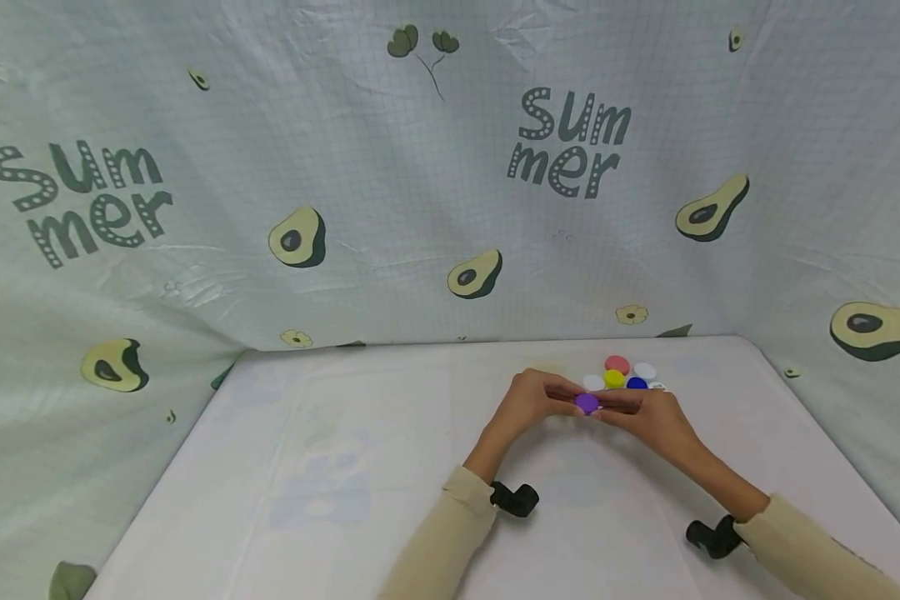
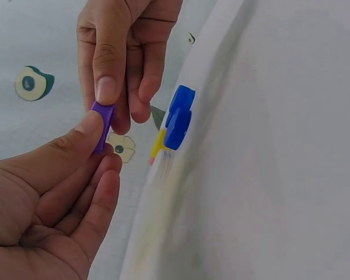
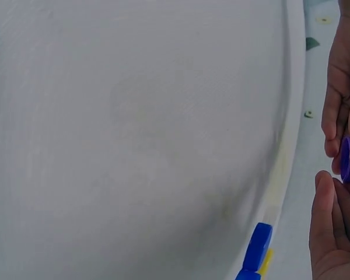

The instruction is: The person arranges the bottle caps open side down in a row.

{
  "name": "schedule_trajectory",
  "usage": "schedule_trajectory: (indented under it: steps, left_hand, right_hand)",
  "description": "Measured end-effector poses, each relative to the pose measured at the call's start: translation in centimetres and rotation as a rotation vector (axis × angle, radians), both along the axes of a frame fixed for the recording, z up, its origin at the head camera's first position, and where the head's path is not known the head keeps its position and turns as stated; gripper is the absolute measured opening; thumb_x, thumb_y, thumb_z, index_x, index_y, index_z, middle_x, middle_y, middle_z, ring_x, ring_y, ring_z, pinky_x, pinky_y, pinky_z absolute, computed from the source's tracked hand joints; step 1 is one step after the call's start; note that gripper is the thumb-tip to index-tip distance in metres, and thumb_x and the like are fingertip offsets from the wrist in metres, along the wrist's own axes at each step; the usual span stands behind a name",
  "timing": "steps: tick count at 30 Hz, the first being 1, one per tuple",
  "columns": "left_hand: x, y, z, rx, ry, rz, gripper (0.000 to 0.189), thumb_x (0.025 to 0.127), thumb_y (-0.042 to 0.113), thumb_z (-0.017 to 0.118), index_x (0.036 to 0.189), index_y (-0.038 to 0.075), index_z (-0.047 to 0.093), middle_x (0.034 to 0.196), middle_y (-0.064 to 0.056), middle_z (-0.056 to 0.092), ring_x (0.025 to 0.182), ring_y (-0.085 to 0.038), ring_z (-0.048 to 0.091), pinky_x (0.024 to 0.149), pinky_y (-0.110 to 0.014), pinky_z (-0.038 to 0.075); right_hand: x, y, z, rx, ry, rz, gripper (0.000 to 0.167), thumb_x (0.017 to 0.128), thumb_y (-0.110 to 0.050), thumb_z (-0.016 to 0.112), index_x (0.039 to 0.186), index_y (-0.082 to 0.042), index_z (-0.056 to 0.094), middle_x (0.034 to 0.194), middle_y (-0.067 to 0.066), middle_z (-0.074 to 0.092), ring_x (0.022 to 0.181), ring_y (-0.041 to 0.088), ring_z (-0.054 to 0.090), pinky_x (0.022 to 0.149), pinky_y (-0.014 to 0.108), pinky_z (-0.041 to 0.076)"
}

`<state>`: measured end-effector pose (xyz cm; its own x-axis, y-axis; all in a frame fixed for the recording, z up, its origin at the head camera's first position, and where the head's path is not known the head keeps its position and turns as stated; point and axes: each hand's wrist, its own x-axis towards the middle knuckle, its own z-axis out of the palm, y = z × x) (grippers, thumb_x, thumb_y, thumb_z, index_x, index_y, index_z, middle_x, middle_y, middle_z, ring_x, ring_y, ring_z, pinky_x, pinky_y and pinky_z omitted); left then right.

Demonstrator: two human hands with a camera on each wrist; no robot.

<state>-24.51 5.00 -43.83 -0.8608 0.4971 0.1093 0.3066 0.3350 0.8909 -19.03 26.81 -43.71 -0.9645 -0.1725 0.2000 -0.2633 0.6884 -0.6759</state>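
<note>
Both hands meet over the table's right half, with a purple bottle cap [image 1: 587, 403] held between their fingertips. My left hand [image 1: 531, 402] pinches one side of the cap between thumb and fingers. From the other side, my right hand [image 1: 651, 418] pinches it by thumb and fingertips. The left wrist view has the purple cap [image 2: 104, 129] edge-on, its ridged side showing, clear above the tabletop. Only part of the cap [image 3: 349, 158] appears at the edge of the right wrist view, where the fingers hide the remainder.
Just beyond the hands lie a red cap [image 1: 617, 364], a yellow cap [image 1: 614, 379], a blue cap [image 1: 637, 383] and white caps [image 1: 644, 371]. Two blue caps [image 2: 178, 129] show in the left wrist view. A printed sheet [image 1: 390, 167] hangs behind the white table [image 1: 270, 467].
</note>
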Motion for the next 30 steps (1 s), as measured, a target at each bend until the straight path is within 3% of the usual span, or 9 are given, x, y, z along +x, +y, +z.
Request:
schedule_trajectory:
  steps: [15, 24, 30]
  left_hand:
    - [1.3, -3.7, 1.1, 0.112, 0.006, -0.055, 0.030, 0.085, 0.017, 0.084, 0.114, 0.011, 0.078, 0.102, 0.006, 0.077, 0.092, -0.004, 0.072, 0.081, -0.021, 0.057]
    - [1.6, -5.2, 1.8, 0.158, -0.001, -0.031, 0.029, 0.087, 0.017, 0.082, 0.115, 0.011, 0.077, 0.105, -0.001, 0.077, 0.095, -0.012, 0.073, 0.083, -0.024, 0.058]
    - [1.9, -6.3, 1.6, 0.157, -0.003, -0.008, 0.026, 0.091, 0.025, 0.078, 0.114, 0.012, 0.077, 0.106, 0.001, 0.076, 0.096, -0.012, 0.071, 0.085, -0.026, 0.058]
  right_hand:
    - [0.7, -2.8, 0.6, -0.104, 0.043, 0.074, 0.035, 0.089, -0.024, 0.079, 0.120, -0.008, 0.075, 0.109, 0.005, 0.077, 0.098, 0.022, 0.075, 0.077, 0.024, 0.060]
    - [0.6, -4.6, 0.8, -0.161, 0.203, 0.104, 0.035, 0.086, -0.005, 0.080, 0.121, -0.009, 0.074, 0.119, 0.008, 0.074, 0.103, 0.027, 0.073, 0.082, 0.019, 0.057]
    - [0.3, -5.6, 0.6, -0.143, 0.385, 0.160, 0.033, 0.084, -0.001, 0.081, 0.114, -0.013, 0.076, 0.124, 0.005, 0.070, 0.111, 0.022, 0.069, 0.087, 0.016, 0.053]
